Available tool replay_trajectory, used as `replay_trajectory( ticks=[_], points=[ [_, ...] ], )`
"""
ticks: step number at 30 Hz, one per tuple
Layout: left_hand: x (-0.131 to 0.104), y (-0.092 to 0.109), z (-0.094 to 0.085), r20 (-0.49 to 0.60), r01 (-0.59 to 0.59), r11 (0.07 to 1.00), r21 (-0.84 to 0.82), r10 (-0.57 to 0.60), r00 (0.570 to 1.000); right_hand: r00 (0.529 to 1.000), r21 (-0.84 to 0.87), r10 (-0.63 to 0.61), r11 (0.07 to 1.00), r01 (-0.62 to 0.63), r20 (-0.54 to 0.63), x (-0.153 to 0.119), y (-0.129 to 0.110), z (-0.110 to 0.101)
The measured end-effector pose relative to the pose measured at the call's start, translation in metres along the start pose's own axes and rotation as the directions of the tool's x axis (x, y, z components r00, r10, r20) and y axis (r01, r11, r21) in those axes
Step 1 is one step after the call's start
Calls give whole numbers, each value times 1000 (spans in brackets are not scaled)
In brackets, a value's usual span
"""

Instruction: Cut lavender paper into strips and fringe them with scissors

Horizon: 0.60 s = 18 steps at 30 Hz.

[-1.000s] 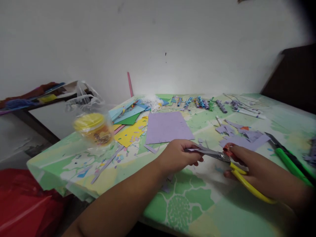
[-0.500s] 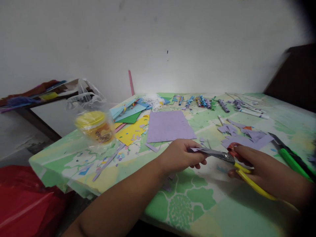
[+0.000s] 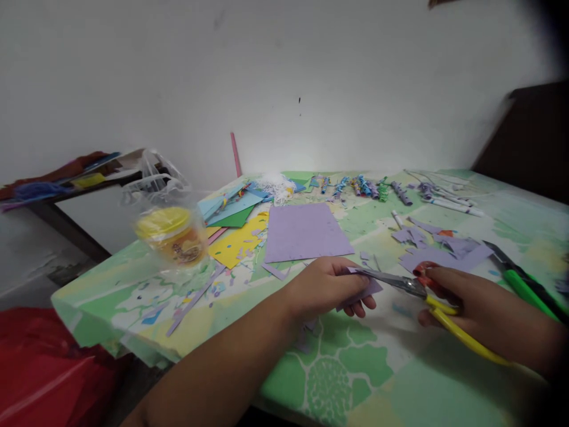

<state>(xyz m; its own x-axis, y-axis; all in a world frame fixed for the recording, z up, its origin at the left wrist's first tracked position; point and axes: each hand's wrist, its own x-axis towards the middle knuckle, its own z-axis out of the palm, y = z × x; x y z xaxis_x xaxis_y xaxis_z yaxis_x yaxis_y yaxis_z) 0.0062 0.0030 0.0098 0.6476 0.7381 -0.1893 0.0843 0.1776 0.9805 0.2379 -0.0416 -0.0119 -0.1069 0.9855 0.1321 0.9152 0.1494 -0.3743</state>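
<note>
My left hand [image 3: 326, 287] pinches a small piece of purple paper [image 3: 372, 289] between thumb and fingers, above the near part of the table. From the right, my right hand [image 3: 460, 302] grips scissors [image 3: 462, 335] with red and yellow handles. Their metal blades point left and lie at the top edge of the piece, close to my left fingertips. Beyond my left hand a square purple sheet [image 3: 306, 231] lies flat. Purple scraps [image 3: 453, 252] are spread beside the scissors, farther back.
A tub with a yellow lid [image 3: 164, 224] stands in a clear plastic bag at the left. Green-handled scissors [image 3: 527, 290] lie at the right. Coloured sheets [image 3: 240, 237], rolled paper pieces [image 3: 365, 185] and pens [image 3: 453, 204] lie farther back.
The paper piece in my left hand is now turned so that more of its purple face shows below the blades. Both hands sit slightly lower in view, and the view has shifted slightly.
</note>
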Motion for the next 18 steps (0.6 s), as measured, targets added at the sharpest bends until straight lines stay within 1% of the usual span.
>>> replay_trajectory(
  ticks=[2,5,8,13,18],
  points=[
    [0,2,1,-25,26,1000,4,-26,999,998,17,13,1000,-14,65,0,2,1],
    [1,3,3,-36,45,999,-3,-45,998,994,44,28,998,-33,102,0,3,0],
    [2,2,2,-31,41,999,-24,-42,999,994,47,34,998,-39,108,1,1,-1],
    [2,-1,1,-11,33,999,-28,-34,999,996,-5,37,999,-36,82,0,0,-3],
    [3,-1,2,-35,51,999,-13,-51,998,991,62,43,997,-51,124,-2,9,-1]
  ],
)
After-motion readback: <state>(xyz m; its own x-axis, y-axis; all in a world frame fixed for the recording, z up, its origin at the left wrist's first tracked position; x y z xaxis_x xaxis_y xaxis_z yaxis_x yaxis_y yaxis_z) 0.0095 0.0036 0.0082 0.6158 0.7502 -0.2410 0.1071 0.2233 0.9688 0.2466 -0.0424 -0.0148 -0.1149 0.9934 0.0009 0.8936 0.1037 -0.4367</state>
